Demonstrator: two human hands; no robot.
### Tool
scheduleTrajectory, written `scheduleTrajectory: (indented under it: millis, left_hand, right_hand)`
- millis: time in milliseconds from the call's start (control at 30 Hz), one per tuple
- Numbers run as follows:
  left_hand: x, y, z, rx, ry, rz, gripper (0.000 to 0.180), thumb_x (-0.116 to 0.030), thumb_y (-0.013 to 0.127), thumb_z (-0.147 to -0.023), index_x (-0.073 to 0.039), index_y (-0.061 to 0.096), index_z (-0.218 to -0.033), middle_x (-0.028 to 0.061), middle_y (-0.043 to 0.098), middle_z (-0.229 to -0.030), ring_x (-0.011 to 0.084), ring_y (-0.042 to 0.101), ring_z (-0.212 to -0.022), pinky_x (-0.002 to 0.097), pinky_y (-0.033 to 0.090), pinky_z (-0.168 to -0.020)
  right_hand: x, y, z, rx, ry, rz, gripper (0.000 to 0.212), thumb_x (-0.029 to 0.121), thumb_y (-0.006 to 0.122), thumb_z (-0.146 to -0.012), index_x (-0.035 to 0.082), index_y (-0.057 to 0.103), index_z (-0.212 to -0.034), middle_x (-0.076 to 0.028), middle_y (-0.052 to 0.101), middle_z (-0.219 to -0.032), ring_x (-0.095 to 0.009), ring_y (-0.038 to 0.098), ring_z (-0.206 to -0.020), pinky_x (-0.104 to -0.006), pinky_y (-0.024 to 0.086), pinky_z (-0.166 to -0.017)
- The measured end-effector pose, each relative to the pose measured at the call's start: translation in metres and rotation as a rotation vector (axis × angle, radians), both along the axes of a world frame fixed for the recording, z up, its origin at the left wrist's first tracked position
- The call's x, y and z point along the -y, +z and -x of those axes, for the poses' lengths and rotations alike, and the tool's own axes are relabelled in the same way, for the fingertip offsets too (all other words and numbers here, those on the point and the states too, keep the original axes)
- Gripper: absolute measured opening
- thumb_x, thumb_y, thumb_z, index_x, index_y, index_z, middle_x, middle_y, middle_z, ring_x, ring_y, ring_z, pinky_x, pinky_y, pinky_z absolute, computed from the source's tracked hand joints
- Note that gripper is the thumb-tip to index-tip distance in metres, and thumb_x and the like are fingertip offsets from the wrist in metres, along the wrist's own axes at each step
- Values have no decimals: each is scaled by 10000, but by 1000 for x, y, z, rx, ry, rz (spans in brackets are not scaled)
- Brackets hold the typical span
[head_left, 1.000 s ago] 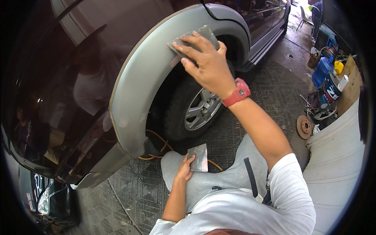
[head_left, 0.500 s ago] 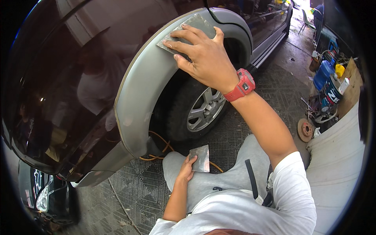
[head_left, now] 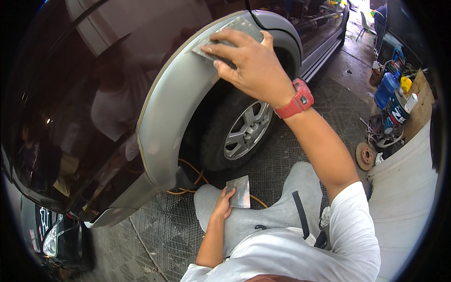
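My right hand (head_left: pixel 256 63), with a red watch on its wrist, is closed on a thin grey putty spreader (head_left: pixel 243 26). The fingers press the flat sheet to the upper curve of the grey wheel arch trim (head_left: pixel 162 110) on a dark maroon car. Its lower edge is partly covered by those fingers. Low over my lap, my left hand (head_left: pixel 225 203) grips a second flat metal plate (head_left: pixel 241 190) by its left edge. Pinkish smears show on that plate's lower corner.
Under the arch stands a wheel (head_left: pixel 249 129) with a silver rim. An orange hose (head_left: pixel 188 164) crosses the dark floor mat. To the right are a rusty brake disc (head_left: pixel 365 156), a dark blue can (head_left: pixel 394 113) and a blue water bottle (head_left: pixel 387 89). Another vehicle's headlight (head_left: pixel 50 242) shows at lower left.
My right hand has shifted slightly to the right and tilted, with the spreader still against the trim. My left hand and its plate have barely moved.
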State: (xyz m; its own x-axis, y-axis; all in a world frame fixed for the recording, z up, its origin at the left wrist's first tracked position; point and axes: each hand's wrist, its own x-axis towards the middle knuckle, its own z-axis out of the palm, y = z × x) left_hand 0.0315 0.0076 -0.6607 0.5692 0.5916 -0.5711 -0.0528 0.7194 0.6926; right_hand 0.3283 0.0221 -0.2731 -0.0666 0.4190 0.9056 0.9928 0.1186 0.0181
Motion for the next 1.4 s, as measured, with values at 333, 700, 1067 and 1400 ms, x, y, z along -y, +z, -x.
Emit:
scheduleTrajectory:
  millis: [333,700,1067,1400]
  left_hand:
    - [-1,-8,-2,50,-40,-6,523,-170,691,-1049,-41,506,-1521,91,659,-1395,209,647,-1247,364,516,-1088]
    - [7,0,-6,-28,63,-80,552,-160,660,-1058,-61,469,-1566,97,607,-1474,228,606,-1318,365,492,-1120]
    - [38,75,-94,-262,-44,-901,517,-259,622,-1110,35,493,-1515,132,594,-1469,197,574,-1298,336,420,-1132]
    - [60,100,-162,-46,192,-361,452,-161,632,-1080,-30,502,-1492,122,655,-1379,237,654,-1249,387,544,-1060]
  right_hand:
    - [-8,5,19,22,-33,38,314,295,661,-941,237,798,-1217,11,689,-1348,-191,640,-1295,-797,373,-1035]
    - [161,-234,14,-1800,883,125,513,290,642,-1030,109,573,-1504,-104,606,-1499,-270,526,-1445,-485,411,-1199]
    - [214,-313,49,-445,70,821,600,57,657,-907,350,666,-1431,-49,572,-1510,-370,457,-1498,-762,289,-1143]
    - [230,-296,-15,-447,393,584,732,61,647,-967,364,456,-1605,-200,421,-1595,-497,480,-1454,-683,449,-1133]
